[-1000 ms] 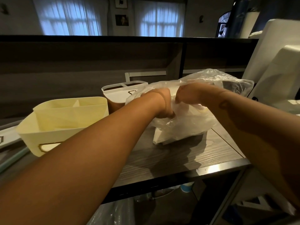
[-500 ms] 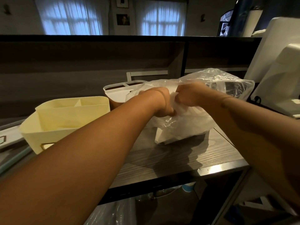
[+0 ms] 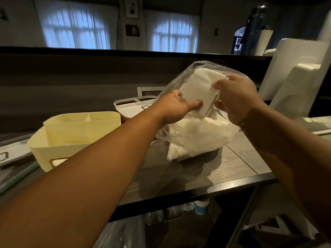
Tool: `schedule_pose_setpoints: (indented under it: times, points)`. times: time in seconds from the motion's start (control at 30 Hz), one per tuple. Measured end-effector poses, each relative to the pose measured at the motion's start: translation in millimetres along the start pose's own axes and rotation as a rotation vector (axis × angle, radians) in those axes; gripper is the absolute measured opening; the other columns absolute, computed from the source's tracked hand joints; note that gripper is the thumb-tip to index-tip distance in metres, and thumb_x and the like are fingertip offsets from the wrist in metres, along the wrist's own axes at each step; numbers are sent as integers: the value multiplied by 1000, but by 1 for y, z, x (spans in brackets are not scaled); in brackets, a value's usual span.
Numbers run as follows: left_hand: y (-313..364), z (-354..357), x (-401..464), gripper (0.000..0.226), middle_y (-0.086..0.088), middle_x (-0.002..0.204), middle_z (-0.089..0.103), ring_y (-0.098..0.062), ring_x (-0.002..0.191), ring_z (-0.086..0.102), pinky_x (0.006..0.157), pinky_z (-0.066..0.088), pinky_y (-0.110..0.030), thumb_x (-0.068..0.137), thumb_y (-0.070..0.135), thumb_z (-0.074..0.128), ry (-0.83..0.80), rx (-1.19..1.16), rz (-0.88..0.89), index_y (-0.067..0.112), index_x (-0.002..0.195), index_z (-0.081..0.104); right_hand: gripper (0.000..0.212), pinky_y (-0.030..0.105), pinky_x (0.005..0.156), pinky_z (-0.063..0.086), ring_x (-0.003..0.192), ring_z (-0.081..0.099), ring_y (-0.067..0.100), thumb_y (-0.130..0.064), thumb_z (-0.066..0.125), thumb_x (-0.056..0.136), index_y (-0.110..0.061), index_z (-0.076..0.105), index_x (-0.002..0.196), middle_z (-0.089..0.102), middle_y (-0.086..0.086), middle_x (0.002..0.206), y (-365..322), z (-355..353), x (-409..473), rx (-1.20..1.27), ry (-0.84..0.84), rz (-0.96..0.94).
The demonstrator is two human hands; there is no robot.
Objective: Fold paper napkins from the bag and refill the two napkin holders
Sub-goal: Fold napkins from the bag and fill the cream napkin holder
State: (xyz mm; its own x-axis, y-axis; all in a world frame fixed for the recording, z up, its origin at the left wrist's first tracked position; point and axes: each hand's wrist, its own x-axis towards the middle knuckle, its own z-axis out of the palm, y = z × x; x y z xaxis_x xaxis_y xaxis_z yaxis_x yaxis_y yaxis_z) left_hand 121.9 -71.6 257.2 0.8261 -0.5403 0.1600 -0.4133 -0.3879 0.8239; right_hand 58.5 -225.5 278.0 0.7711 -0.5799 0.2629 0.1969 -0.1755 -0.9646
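A clear plastic bag [image 3: 195,140] of white paper napkins sits on the grey wooden table [image 3: 188,176]. A stack of white napkins [image 3: 198,86] stands lifted out of the bag's mouth. My left hand [image 3: 175,108] holds the stack's lower left side, thumb pressed on its front. My right hand [image 3: 236,97] grips the stack's right edge, fingers curled round it. A pale yellow napkin holder [image 3: 71,136] with dividers stands at the left. A white napkin holder [image 3: 132,108] stands behind my left wrist, partly hidden.
White foam pieces [image 3: 300,83] lean at the right. A flat white tray [image 3: 12,154] lies at the far left edge. A dark raised counter wall [image 3: 89,77] runs behind the table. A blue and white cup [image 3: 201,206] sits below the table's front edge.
Both hands were bunched at the closed bag mouth. Now the bag is open and the hands have raised a stack of napkins out of it, up and to the right.
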Motion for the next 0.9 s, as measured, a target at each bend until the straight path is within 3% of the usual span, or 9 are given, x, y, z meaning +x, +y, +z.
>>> schedule_pose_setpoints:
  times: [0.07, 0.1, 0.2, 0.33, 0.47, 0.6, 0.7, 0.77, 0.9]
  points:
    - [-1, -5, -11, 73, 7, 128, 59, -19, 116, 60, 86, 51, -29, 88, 53, 68, 2, -140, 22, 20, 148, 42, 37, 21, 67, 53, 100, 64, 25, -9, 64, 92, -10, 58, 128, 62, 17, 119, -4, -1, -11, 224, -67, 137]
    - [-3, -8, -16, 68, 5, 124, 64, -20, 113, 64, 90, 54, -35, 86, 51, 71, 0, -222, 22, 20, 142, 49, 37, 22, 72, 55, 107, 65, 27, -10, 62, 93, -10, 55, 130, 61, 17, 123, -4, -1, -17, 301, -99, 200]
    - [-14, -16, -36, 61, -6, 117, 71, -27, 106, 70, 98, 54, -51, 83, 48, 75, -33, -428, 35, 18, 133, 56, 44, 35, 93, 55, 106, 70, 30, -14, 57, 95, -13, 46, 137, 62, 18, 126, -2, 1, -34, 440, -240, 356]
    - [-28, -27, -68, 53, -12, 119, 70, -36, 112, 67, 98, 53, -55, 87, 44, 71, -38, -544, -8, 15, 129, 58, 51, 38, 74, 62, 102, 72, 31, -19, 56, 96, -17, 40, 144, 57, 18, 130, 0, 18, -53, 444, -411, 382]
    - [-40, -43, -102, 35, -6, 109, 75, -25, 98, 73, 78, 60, -38, 92, 33, 67, 66, -613, -144, 15, 122, 64, 39, 36, 72, 62, 96, 73, 31, -17, 59, 96, -18, 47, 133, 61, 16, 123, 2, 47, -75, 418, -444, 426]
    - [-63, -56, -129, 29, -7, 97, 77, -22, 86, 75, 69, 59, -36, 92, 24, 70, 136, -553, -297, 8, 116, 66, 14, 36, 78, 62, 103, 69, 29, -18, 63, 96, -17, 56, 108, 62, 11, 113, 22, 80, -93, 94, -392, 474]
    - [-88, -56, -137, 31, -6, 100, 77, -25, 91, 74, 84, 60, -42, 89, 26, 73, 132, -323, -405, 13, 116, 65, 27, 29, 63, 57, 83, 64, 21, -17, 65, 93, -7, 60, 118, 66, 10, 101, 48, 96, -99, -142, -494, 412]
    - [-101, -55, -139, 33, -5, 106, 73, -25, 96, 71, 93, 57, -46, 88, 27, 71, 92, -106, -447, 17, 119, 63, 32, 31, 64, 56, 77, 63, 18, -15, 66, 92, 0, 62, 119, 67, 12, 95, 63, 102, -100, -274, -581, 315]
    - [-114, -54, -138, 36, -5, 109, 68, -23, 98, 65, 85, 55, -38, 86, 26, 69, 15, 197, -500, 14, 120, 64, 19, 30, 78, 53, 90, 59, 16, -24, 70, 91, -17, 68, 109, 64, 0, 103, 77, 109, -97, -723, -597, 118]
